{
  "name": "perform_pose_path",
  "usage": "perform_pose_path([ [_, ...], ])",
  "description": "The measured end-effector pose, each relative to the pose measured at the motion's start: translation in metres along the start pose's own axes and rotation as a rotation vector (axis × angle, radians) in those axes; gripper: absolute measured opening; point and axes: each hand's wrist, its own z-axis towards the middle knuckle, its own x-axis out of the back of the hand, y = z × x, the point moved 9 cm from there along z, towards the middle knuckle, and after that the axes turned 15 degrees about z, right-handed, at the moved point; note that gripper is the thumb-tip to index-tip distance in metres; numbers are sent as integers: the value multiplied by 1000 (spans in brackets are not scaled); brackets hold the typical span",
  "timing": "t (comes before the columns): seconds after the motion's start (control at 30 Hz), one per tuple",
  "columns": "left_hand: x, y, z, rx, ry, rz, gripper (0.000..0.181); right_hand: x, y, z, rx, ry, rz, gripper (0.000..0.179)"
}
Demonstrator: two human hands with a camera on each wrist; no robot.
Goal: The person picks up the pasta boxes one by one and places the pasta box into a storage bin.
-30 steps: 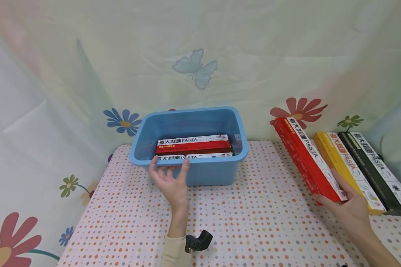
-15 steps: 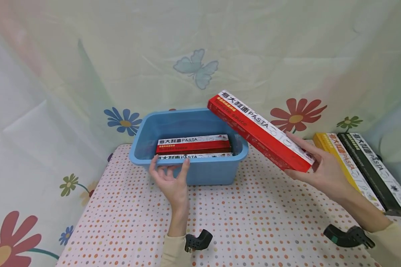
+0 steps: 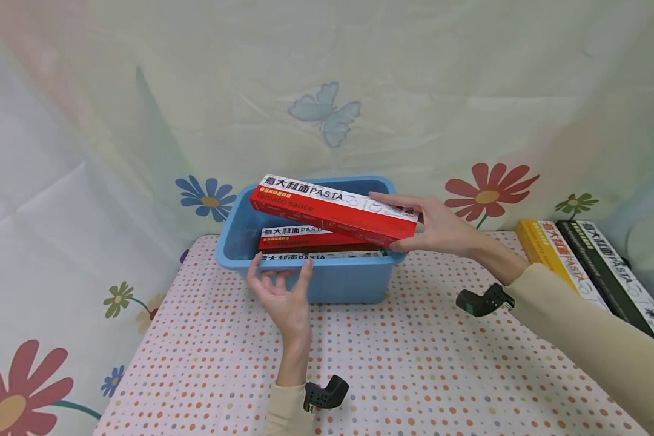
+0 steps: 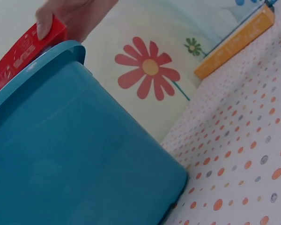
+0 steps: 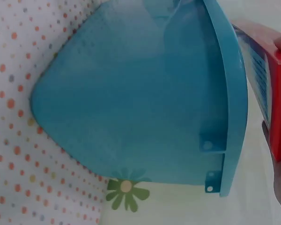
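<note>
Above blue bin [image 3: 349, 284], tilted red-white pasta box [image 3: 327, 209], right fingers [image 3: 395, 199] clamped on, left fingers [image 3: 303, 277] gripping rim [image 3: 354, 261]

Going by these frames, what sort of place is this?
Probably a staged recording setup: a floral backdrop hangs around a table with a dotted cloth, and black devices, possibly cameras, sit at both wrists. The room beyond isn't visible.

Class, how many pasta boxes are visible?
5: a red box in the right hand; another red box and a nearer one in the blue tub; a yellow box and black box on the table's right. The tub may hide more.
</note>
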Motion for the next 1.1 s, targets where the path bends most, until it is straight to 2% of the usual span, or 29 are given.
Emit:
perform_pose_path([
  [0.2,-1,0,0,6,-1,-10,89,-12,5,28,-10,-134,-78,82],
  [0.5,0,-4,0,6,1,-13,91,-29,20,48,-59,-261,-93,77],
  [0.67,0,-3,1,5,0,-11,91,-38,25,56,-80,-305,-80,77],
  [0.9,0,-2,1,-7,-7,-21,89,-48,27,66,-82,-350,-114,76],
  [1.1,-1,-3,3,-22,-4,-28,90,-50,28,68,-118,-378,-69,77],
])
